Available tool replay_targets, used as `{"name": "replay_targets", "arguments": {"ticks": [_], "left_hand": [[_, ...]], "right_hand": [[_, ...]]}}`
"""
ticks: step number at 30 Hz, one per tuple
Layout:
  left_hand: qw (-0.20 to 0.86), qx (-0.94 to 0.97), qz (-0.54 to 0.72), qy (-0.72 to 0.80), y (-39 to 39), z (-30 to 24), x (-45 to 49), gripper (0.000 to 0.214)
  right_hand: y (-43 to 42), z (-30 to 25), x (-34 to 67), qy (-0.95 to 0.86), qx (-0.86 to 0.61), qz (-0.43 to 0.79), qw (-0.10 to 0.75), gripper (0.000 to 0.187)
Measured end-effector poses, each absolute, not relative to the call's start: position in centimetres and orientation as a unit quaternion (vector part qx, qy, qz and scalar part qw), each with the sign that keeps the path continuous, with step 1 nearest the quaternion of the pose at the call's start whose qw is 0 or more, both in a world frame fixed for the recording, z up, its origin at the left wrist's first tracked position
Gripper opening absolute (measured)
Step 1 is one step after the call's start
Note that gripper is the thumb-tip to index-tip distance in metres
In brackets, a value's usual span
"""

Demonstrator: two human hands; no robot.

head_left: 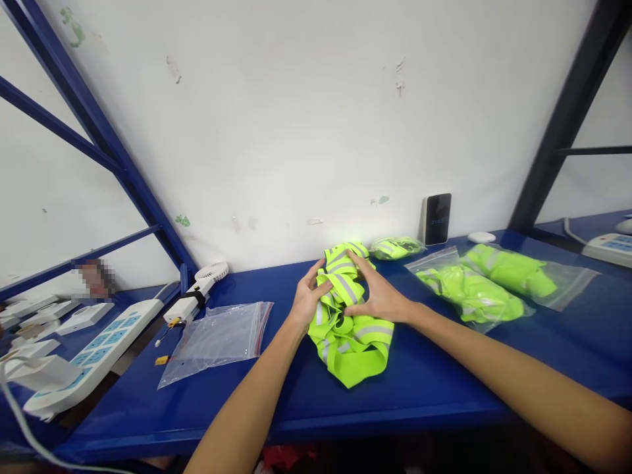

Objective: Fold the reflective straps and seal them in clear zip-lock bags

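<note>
A bundle of neon yellow reflective straps with grey bands (351, 329) lies on the blue shelf top (429, 388) in front of me. My left hand (307, 297) grips the bundle's left side, fingers curled round the fabric. My right hand (379, 293) presses on its top right, fingers bent over the straps. An empty clear zip bag with a red seal (217, 342) lies flat to the left of my left arm.
Two bagged neon bundles (474, 293) (518, 270) lie at the right, a third small one (395, 247) by the wall. A black device (436, 218) stands against the wall. White power strips (93, 359), a small white fan (213, 271) and blue rack posts stand left.
</note>
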State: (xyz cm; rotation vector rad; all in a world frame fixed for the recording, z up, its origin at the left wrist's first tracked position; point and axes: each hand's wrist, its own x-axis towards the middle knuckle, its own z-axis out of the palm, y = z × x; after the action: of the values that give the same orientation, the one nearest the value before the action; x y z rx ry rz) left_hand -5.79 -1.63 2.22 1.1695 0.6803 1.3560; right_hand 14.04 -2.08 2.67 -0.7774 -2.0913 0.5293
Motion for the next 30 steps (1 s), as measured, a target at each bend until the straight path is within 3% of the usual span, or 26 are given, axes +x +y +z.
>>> {"name": "replay_targets", "arguments": {"ticks": [14, 23, 30], "left_hand": [[0.587, 0.523, 0.524, 0.327, -1.9, 2.4, -5.5, 0.071], [0.663, 0.464, 0.491, 0.321, -2.4, 1.9, -4.5, 0.046], [0.695, 0.45, 0.489, 0.275, -3.2, 1.9, -4.4, 0.054]], "right_hand": [[-2.5, 3.3, 14.3, -0.847, -0.279, 0.167, 0.421, 0.129], [-2.0, 2.9, 14.4, -0.826, -0.274, 0.084, 0.485, 0.094], [-2.3, 2.9, 14.0, -0.81, -0.288, 0.061, 0.507, 0.046]]}}
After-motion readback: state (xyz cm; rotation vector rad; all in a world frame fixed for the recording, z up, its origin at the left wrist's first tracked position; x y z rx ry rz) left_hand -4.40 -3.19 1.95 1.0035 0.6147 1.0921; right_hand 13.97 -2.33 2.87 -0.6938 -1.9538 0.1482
